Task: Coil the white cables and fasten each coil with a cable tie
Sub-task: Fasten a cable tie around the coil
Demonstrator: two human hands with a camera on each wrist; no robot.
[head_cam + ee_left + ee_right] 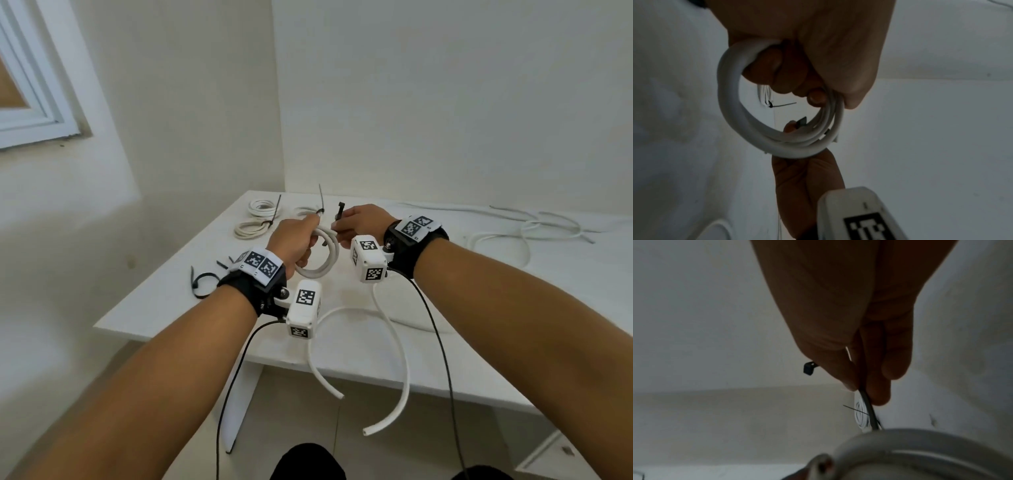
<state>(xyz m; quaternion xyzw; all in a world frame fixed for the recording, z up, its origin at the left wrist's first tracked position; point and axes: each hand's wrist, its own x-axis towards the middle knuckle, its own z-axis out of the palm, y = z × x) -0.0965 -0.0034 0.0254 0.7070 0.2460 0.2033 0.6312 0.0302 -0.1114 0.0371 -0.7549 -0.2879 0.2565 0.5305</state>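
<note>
My left hand (296, 236) grips a coil of white cable (325, 255) above the white table (513, 308); in the left wrist view its fingers curl round the top of the coil (731, 100). My right hand (359, 222) pinches a black cable tie (339, 214) right beside the coil, with the tie's head sticking up. The right wrist view shows the tie's strap (869, 408) running from my fingers (879, 386) down to the coil (920, 451), and the tie's head (809, 369) poking out to the left. Part of the strap (801, 121) shows inside the coil.
Three tied white coils lie at the table's far left corner (262, 207), (251, 229), (310, 212). Loose black ties (203, 282) lie near the left edge. Uncoiled white cables sprawl at the far right (534, 226) and hang over the front edge (400, 359).
</note>
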